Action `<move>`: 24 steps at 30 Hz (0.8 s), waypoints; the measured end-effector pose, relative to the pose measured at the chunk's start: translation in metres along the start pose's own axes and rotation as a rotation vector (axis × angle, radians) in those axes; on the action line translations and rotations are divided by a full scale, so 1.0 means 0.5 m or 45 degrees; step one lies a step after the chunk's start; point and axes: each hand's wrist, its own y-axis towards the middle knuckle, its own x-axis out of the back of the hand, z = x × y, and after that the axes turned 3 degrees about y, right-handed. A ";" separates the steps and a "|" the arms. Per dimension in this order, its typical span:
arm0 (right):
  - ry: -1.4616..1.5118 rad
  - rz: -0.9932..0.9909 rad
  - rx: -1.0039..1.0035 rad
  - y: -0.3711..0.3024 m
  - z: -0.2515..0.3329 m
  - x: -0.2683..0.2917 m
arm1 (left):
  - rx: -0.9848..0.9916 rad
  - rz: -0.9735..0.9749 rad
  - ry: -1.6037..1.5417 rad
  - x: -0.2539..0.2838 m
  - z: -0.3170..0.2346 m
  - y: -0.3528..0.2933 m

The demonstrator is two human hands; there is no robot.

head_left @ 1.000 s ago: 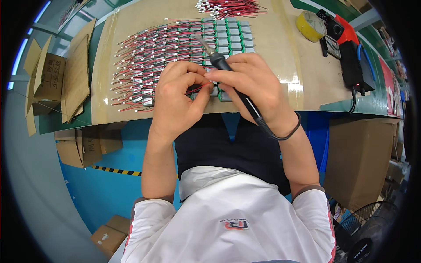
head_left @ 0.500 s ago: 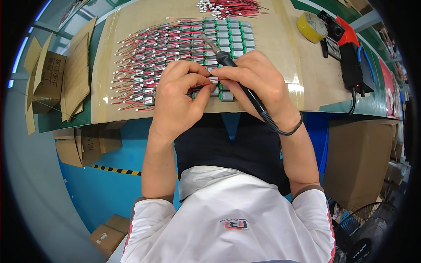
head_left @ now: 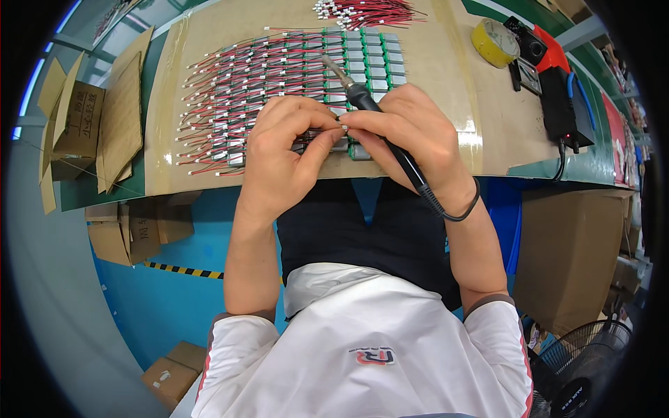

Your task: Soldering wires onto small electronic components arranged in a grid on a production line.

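My right hand [head_left: 426,143] is closed around the black handle of a soldering iron [head_left: 362,97], its metal tip slanting up and left over the rows. The thumb and forefinger of that hand also pinch at something small and pale. Fingertip to fingertip with it, my left hand [head_left: 284,153] is closed on a thin wire lead [head_left: 339,126], mostly hidden by the fingers. Beneath and beyond both hands lie rows of flat grey battery cells [head_left: 376,61] with green strips. Many bear red and black wires [head_left: 230,90] ending in white plugs at the left.
A pile of red leads [head_left: 362,12] with white plugs lies at the far edge. At right are a yellow tape roll [head_left: 496,43] and a black box [head_left: 566,111] with a cable. Cardboard boxes [head_left: 80,122] stand left; a fan [head_left: 582,369] is at lower right.
My fingertips have come together around the wire end, and the red wires seen there before are now mostly covered. The soldering iron has shifted slightly right and down with my right hand.
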 end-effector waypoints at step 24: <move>0.184 -0.125 -0.328 -0.120 0.041 0.093 | 0.039 0.018 0.011 0.002 0.004 -0.005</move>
